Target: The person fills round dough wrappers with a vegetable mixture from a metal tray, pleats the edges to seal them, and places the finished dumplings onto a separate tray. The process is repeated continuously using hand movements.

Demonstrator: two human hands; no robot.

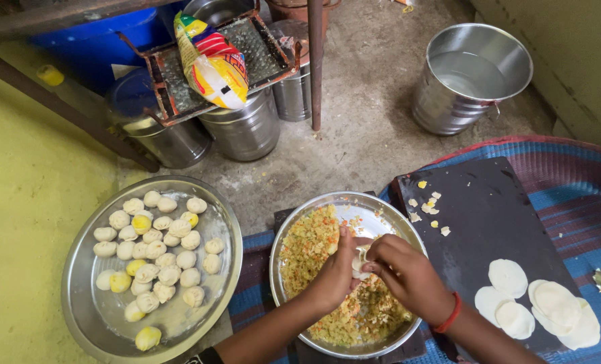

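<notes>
At far left a steel tray (91, 317) on the floor holds a crowd of shaped dumplings (153, 253), white and pale yellow. Above it, a rusty mesh rack (260, 40) sits across steel tins (246, 131), and on the rack lies a plastic packet (213, 61), a plump pillow shape in yellow, red, green and white; its print is too small to tell. In the middle a steel bowl (381, 216) carries a crumbly yellow-orange filling (307, 246). Over that bowl the left hand (334, 273) cups a white wrapper (359, 263), fingers curled around it, and the right hand (401, 266), with a red band at the wrist, pinches the wrapper's edge with closed fingertips. Right of the bowl a black board (489, 216) bears dough scraps and a few flat discs (536, 303). A steel bucket (472, 74) stands at upper right.
</notes>
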